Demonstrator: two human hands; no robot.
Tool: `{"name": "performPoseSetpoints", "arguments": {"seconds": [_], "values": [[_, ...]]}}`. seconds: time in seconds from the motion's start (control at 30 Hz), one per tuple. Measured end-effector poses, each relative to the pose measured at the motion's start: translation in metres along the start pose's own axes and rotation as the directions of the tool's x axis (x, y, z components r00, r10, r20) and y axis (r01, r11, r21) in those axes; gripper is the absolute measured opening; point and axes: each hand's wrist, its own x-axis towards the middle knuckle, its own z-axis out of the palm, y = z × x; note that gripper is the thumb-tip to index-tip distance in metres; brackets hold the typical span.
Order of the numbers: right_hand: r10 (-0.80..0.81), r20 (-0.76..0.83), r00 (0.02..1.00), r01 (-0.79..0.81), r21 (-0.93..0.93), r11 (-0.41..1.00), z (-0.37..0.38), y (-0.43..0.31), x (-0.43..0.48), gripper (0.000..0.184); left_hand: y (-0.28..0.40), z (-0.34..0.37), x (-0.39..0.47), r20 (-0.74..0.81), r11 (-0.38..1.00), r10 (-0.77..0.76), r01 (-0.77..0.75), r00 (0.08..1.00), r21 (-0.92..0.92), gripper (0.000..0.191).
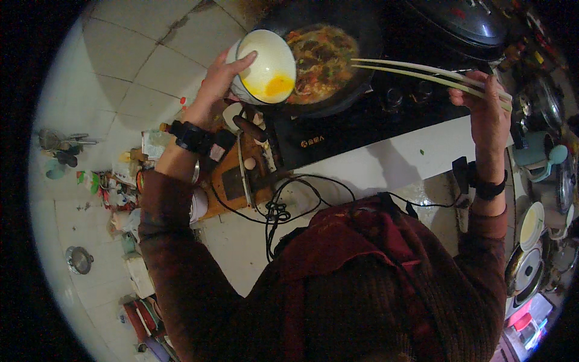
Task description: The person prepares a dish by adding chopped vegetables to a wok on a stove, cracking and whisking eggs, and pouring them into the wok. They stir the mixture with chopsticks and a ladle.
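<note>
My left hand (224,74) grips a white bowl (268,59), thumb over its rim. The bowl is tilted towards the wok, and some yellow-orange beaten egg (278,86) lies at its low side. Just right of the bowl, a dark wok (368,43) on the black stove holds a cooked mix (323,63) of red and green pieces in broth. My right hand (486,99) holds a pair of long pale chopsticks (420,72); their tips reach over the wok's right part, apart from the bowl.
The black gas stove (312,145) has knobs at its front. A lidded pan (470,22) stands at the upper right. On a wooden board (217,181) lie an egg (249,163) and other items. Black cables (316,190) loop before my body. Pots, lids and a turquoise mug (533,149) line the right side.
</note>
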Motion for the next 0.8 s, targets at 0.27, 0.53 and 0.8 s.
{"name": "performPoseSetpoints", "arguments": {"seconds": [0.27, 0.53, 0.8], "values": [[-0.054, -0.044, 0.998, 0.053, -0.02, 0.998, -0.005, -0.01, -0.007, 0.041, 0.002, 0.054, 0.055, 0.063, 0.916, 0.395, -0.398, 0.917, 0.047, 0.067], [-0.032, -0.049, 0.998, 0.033, 0.015, 0.999, -0.01, -0.007, -0.006, 0.04, 0.031, 0.064, 0.069, 0.096, 0.444, 0.728, -0.572, 0.679, 0.69, 0.088], [-0.044, 0.039, 0.998, 0.045, -0.029, 0.999, 0.004, 0.001, 0.01, 0.038, 0.071, 0.042, 0.031, 0.102, 0.417, 0.651, -0.467, 0.752, 0.78, 0.09]]}}
